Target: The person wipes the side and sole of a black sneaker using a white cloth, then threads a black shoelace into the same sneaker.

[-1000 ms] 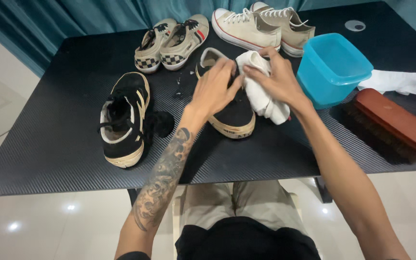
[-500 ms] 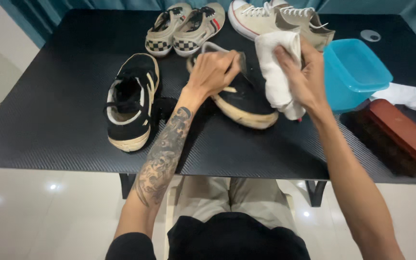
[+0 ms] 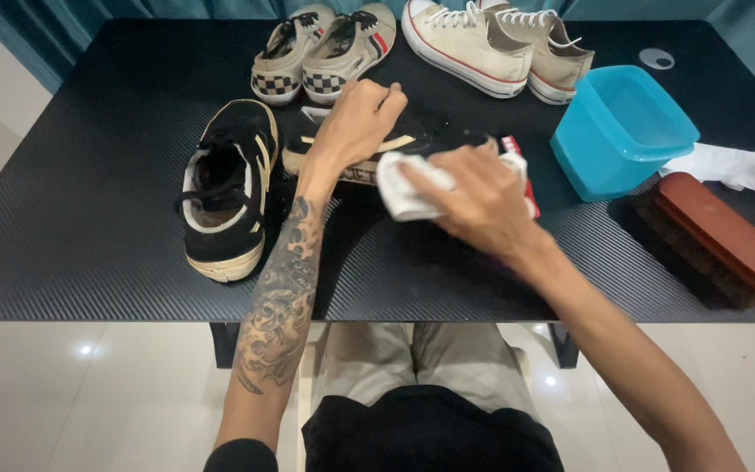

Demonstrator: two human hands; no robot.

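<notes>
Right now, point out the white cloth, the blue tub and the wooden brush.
white cloth (image 3: 399, 188), head view, bare left end.
blue tub (image 3: 592, 170), head view, front wall.
wooden brush (image 3: 718, 232), head view, reddish back.

Bright even indoor light, ceiling lamps glinting off glossy floor (image 3: 89, 385), soft shadows, sharp focus

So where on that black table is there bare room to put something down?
Bare black table lies left of the lone black sneaker, and along the near edge below the hands. The far side is crowded: checkered shoes, cream sneakers, blue plastic tub, brown wooden brush.
</notes>
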